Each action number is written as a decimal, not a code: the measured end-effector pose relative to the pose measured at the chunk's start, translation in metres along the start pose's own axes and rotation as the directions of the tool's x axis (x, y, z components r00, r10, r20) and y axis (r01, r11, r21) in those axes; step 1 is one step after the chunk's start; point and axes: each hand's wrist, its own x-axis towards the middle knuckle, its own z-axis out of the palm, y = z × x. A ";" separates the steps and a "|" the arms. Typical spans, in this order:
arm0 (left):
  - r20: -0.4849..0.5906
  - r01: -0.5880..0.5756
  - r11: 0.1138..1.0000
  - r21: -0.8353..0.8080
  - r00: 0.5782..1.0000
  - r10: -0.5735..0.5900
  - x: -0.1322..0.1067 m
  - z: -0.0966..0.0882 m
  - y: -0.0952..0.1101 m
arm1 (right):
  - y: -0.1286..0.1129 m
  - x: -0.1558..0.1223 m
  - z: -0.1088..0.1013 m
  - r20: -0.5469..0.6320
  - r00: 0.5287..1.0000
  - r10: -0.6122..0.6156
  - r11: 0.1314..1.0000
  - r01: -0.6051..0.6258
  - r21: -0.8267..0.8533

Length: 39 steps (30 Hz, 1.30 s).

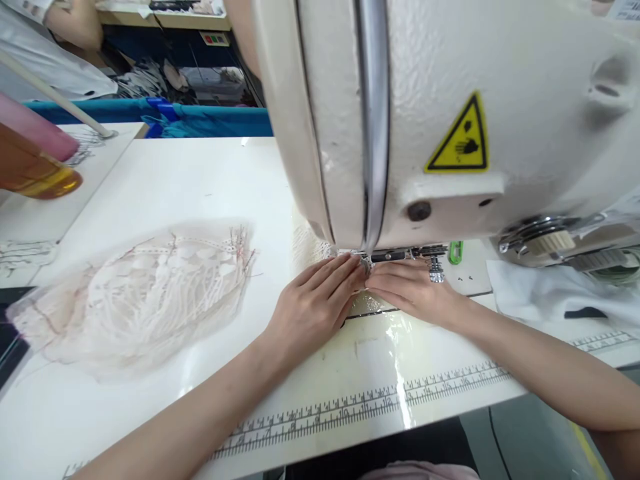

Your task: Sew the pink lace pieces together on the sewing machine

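Lying beyond the left hand's [325, 293] fingers, a piece of off-white fringed lace [306, 243] sits on the white sewing table [215, 173], at the left foot of the sewing machine head [450, 40]. Its visible part extends away from the person; the rest is hidden by hand and machine, so its full long axis cannot be confirmed. The left hand is the nearer of the two and partly covers the lace.

Left hand: palm down, fingers straight and side by side, tips at the needle area. Right hand [413, 290]: fingers extended and close together, pointing left, tips meeting or almost meeting the left fingertips just in front of a dark metal bar [395, 255]. Whether either hand pinches the lace cannot be determined; the fingertips obscure it.

Surroundings: a bundle of sheer lace pieces [150, 300] with loose threads lies well apart, to the left. A green clip [455, 253] is near the right hand. A printed ruler scale [345, 413] runs along the table's near edge.
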 end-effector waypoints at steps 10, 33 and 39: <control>0.109 0.008 1.000 -0.018 0.994 -0.006 -0.004 0.001 -0.005 | 0.000 0.001 0.002 -0.003 0.999 -0.052 0.997 0.052 0.061; 0.147 0.006 0.999 0.042 0.989 -0.012 -0.002 0.000 -0.014 | -0.007 0.009 0.004 0.082 0.996 0.032 0.997 -0.038 0.069; 0.130 -0.001 0.995 0.098 0.991 -0.012 0.000 0.001 -0.012 | -0.010 0.011 0.002 0.100 0.993 0.061 0.994 -0.069 0.081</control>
